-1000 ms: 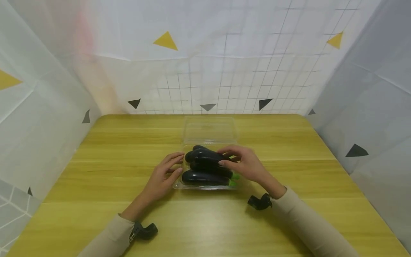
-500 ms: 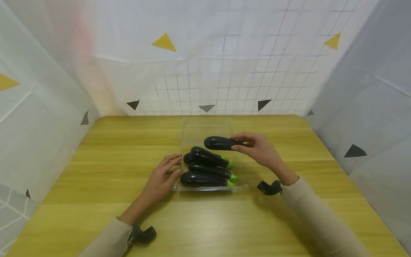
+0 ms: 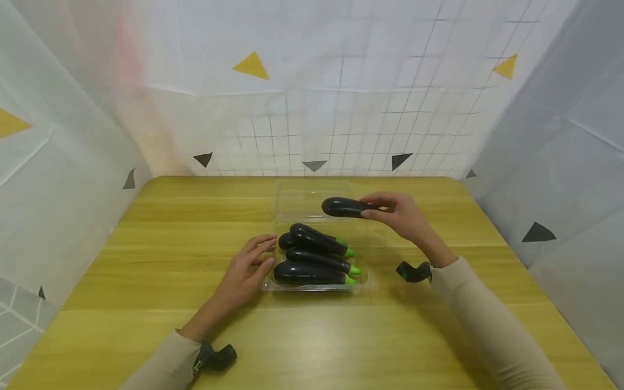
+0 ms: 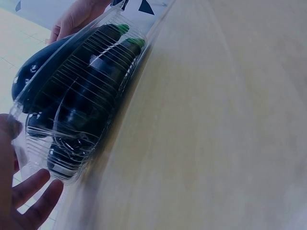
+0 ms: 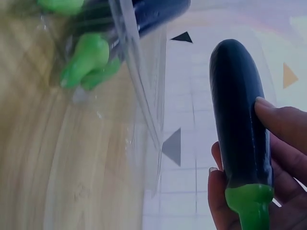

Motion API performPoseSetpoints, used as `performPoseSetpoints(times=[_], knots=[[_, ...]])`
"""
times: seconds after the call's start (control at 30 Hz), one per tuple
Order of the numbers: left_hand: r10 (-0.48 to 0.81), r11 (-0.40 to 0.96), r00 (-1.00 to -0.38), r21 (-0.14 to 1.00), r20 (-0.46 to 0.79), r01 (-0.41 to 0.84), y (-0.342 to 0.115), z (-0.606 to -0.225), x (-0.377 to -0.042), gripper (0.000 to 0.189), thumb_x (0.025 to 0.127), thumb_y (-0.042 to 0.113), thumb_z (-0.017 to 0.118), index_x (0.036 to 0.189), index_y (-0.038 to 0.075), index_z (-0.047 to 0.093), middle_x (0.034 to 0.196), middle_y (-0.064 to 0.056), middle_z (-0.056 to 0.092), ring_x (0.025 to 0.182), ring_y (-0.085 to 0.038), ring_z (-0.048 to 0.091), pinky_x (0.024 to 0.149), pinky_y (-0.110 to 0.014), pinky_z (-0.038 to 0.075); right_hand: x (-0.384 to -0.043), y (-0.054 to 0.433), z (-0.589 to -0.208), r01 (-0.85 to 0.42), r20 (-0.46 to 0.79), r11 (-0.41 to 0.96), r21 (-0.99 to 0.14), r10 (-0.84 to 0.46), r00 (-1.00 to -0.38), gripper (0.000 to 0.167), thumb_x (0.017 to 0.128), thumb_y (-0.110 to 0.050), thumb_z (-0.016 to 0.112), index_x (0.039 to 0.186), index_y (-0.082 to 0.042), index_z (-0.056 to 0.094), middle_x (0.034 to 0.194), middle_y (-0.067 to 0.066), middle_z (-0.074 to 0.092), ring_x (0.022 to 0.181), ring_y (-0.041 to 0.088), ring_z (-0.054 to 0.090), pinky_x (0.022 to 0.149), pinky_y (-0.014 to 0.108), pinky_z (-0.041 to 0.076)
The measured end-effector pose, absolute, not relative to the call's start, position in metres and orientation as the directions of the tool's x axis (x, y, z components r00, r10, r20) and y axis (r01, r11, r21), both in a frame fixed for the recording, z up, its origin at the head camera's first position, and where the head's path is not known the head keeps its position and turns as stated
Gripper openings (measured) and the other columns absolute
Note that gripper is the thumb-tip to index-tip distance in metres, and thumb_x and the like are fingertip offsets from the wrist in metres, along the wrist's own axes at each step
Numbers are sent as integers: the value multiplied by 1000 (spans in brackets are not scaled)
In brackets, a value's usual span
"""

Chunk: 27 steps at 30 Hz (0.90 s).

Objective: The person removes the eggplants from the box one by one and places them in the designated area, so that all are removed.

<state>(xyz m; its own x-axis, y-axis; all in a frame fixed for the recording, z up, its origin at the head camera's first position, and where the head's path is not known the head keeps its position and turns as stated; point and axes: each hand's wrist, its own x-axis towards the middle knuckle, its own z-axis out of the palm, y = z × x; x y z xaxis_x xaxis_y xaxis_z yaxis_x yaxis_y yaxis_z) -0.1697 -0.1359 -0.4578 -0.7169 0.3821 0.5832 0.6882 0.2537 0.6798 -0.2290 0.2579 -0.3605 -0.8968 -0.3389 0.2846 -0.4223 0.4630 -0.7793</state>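
My right hand [image 3: 401, 215] pinches a dark purple eggplant [image 3: 339, 207] near its stem end, in the air above the back right of a clear plastic clamshell box [image 3: 316, 287]. The right wrist view shows the thumb on one side of the held eggplant [image 5: 237, 110], other fingers behind it, and its green stem. More eggplants [image 3: 312, 272] lie in the box, one partly hidden under another, green stems to the right. At the box's left end, my left hand [image 3: 245, 272] rests with loosely bent, spread fingers. In the left wrist view its fingers [image 4: 42, 203] touch the box wall.
The box's clear lid [image 3: 302, 197] lies folded back behind it on the wooden table [image 3: 312, 336]. White sheeting [image 3: 312, 108] with triangle marks stands behind the table and along both sides. A black wrist camera mount [image 3: 414, 272] sticks out below the right wrist.
My right hand has lifted one eggplant off the pile in the box and carried it up, back and to the right. The left hand has stayed at the box's left end.
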Motion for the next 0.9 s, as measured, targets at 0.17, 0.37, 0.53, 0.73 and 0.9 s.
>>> performPoseSetpoints(times=[0.17,0.37,0.53,0.73,0.9], knots=[[374,256,-722,683,582,684,-136,-458,-169,41,98,-8,66,139,-8,61,143,-18,56,119,-40,64,84,-49,60,-237,264,-359,-414,276,472,-778,-335,-901,34,96,-20,80,127,-7,75,129,9,70,117,27,66,92,34,58],[374,257,-734,697,567,669,-137,-456,-168,40,101,-3,65,140,-6,61,144,-14,55,122,-34,63,88,-43,60,-244,271,-352,-391,256,539,-746,-310,-916,37,97,-26,79,129,-10,74,126,10,71,111,27,69,90,44,57],[355,247,-738,704,574,666,-137,-455,-168,39,99,-4,67,138,-7,62,140,-14,53,123,-33,62,87,-40,60,-250,277,-350,-391,267,561,-730,-293,-918,36,97,-26,79,129,-11,75,129,8,69,110,25,68,87,38,57],[354,220,-734,711,579,668,-136,-455,-167,38,99,-6,66,137,-8,62,143,-22,53,121,-38,63,87,-43,60,-256,284,-350,-392,281,565,-726,-278,-919,35,97,-26,78,128,-9,75,131,10,69,113,27,67,87,35,57],[350,234,-744,716,569,658,-136,-458,-169,41,100,-4,65,141,-5,60,147,-19,53,118,-35,65,83,-42,61,-259,291,-351,-337,257,610,-717,-218,-941,40,98,-32,76,132,-10,73,134,11,67,114,30,66,87,42,55]])
